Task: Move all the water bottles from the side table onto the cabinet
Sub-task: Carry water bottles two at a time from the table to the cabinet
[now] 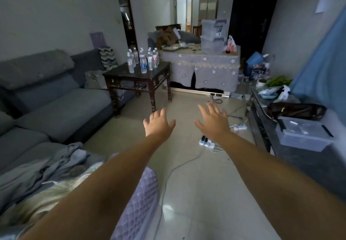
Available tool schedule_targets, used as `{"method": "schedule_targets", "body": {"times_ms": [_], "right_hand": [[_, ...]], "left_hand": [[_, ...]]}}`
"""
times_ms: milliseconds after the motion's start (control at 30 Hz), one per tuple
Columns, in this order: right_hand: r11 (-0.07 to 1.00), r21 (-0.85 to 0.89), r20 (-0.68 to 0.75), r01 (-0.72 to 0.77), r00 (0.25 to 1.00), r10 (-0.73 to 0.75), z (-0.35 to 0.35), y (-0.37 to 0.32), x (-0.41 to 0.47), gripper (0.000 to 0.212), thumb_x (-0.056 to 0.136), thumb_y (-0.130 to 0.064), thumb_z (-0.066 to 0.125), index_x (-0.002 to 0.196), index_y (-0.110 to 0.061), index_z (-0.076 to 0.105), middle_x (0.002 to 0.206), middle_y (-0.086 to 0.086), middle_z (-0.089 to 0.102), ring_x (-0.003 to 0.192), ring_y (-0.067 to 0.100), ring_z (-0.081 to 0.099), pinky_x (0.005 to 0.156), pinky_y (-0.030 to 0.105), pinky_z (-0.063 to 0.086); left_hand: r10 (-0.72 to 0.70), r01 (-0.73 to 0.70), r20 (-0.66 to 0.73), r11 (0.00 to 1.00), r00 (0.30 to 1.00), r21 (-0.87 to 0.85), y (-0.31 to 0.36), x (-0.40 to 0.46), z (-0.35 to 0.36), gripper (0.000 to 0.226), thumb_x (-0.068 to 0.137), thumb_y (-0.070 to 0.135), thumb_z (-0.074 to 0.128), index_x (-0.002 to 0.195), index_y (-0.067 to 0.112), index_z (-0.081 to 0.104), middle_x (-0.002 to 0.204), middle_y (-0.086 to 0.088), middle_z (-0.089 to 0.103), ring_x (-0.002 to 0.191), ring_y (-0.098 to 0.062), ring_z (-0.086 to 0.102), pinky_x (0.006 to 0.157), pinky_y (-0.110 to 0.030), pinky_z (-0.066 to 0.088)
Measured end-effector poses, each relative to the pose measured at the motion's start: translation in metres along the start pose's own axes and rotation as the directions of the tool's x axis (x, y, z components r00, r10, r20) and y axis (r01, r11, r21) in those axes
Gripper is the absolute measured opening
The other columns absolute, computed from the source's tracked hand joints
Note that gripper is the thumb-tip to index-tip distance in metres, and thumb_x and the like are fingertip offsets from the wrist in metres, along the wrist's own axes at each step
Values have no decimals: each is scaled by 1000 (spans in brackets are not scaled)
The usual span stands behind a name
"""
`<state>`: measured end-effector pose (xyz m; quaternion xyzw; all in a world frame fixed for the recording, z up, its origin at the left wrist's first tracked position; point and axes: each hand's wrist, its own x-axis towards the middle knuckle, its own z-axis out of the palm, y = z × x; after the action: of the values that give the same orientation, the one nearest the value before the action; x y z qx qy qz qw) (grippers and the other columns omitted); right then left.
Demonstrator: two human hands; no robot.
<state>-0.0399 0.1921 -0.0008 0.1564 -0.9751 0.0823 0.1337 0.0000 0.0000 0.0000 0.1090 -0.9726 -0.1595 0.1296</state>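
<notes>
Several clear plastic water bottles point(143, 60) stand upright in a cluster on a dark wooden side table point(161, 71) beside the sofa, well ahead of me. A long dark cabinet point(262, 127) with a glossy top runs along the right wall. My left hand point(159, 123) and my right hand point(213, 120) are stretched out in front of me over the floor, fingers spread and palms down. Both hold nothing and are far short of the table.
A grey sofa point(56, 105) with a rumpled blanket fills the left. A cloth-covered table point(202, 67) with plastic bins stands behind the side table. On the cabinet lie a clear lidded box point(303, 135), a dark bag point(297, 110) and bags. Power strips point(206, 142) and cables lie on the floor.
</notes>
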Motion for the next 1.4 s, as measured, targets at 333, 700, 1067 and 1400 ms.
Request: {"method": "schedule_targets", "body": {"times_ms": [333, 700, 1067, 1400], "right_hand": [[999, -11, 177, -41, 983, 43, 69, 77, 96, 62, 99, -49, 38, 153, -23, 23, 162, 4, 21, 151, 21, 15, 120, 52, 14], [997, -8, 284, 79, 956, -74, 114, 137, 279, 61, 100, -47, 36, 154, -24, 19, 164, 5, 16, 152, 22, 12, 121, 50, 14], [984, -26, 267, 175, 950, -162, 210, 101, 494, 57, 100, -43, 36, 152, -24, 24, 161, 4, 22, 150, 21, 16, 118, 54, 12], [985, 8, 242, 172, 955, -169, 251, 78, 683, 54, 98, -41, 41, 148, -23, 32, 152, 5, 35, 141, 23, 31, 116, 53, 18]], "left_hand": [[-55, 54, 115, 999, 992, 10, 20, 101, 75, 59, 93, 49, 44, 143, 20, 33, 145, -8, 41, 136, -28, 34, 112, -54, 26], [-187, 187, 133, 982, 973, 13, 49, 268, 128, 57, 94, 47, 44, 142, 18, 35, 145, -9, 41, 135, -29, 36, 110, -51, 29], [-305, 308, 137, 951, 942, -1, -35, 466, 159, 53, 93, 45, 46, 138, 18, 39, 141, -10, 43, 132, -30, 38, 106, -48, 31], [-298, 299, 122, 954, 947, 10, -77, 668, 178, 59, 92, 45, 47, 143, 17, 34, 143, -11, 43, 132, -31, 40, 105, -48, 34]]}}
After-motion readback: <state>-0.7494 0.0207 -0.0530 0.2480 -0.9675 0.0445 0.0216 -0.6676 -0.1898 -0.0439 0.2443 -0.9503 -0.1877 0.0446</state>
